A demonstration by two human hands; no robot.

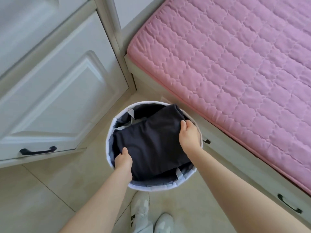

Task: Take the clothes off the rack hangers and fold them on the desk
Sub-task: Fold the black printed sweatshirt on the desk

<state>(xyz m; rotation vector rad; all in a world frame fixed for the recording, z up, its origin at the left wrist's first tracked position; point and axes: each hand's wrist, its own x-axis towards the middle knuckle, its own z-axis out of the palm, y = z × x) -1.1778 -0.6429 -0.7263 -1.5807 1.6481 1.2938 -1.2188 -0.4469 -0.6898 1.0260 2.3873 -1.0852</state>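
A folded dark navy garment [151, 138] lies across the mouth of a round white fabric basket [151, 188] standing on the floor. My left hand [123, 160] grips the garment's near left edge, thumb on top. My right hand [189, 133] grips its right edge near the basket's rim. The basket's inside is dark with pale straps showing at the rim. No rack, hangers or desk are in view.
A bed with a pink quilted mattress [235, 73] fills the right side, with drawers and black handles [289, 206] below it. White cabinet doors [58, 98] with a black handle [37, 150] stand at the left. My white shoes [148, 214] are on the pale tiled floor.
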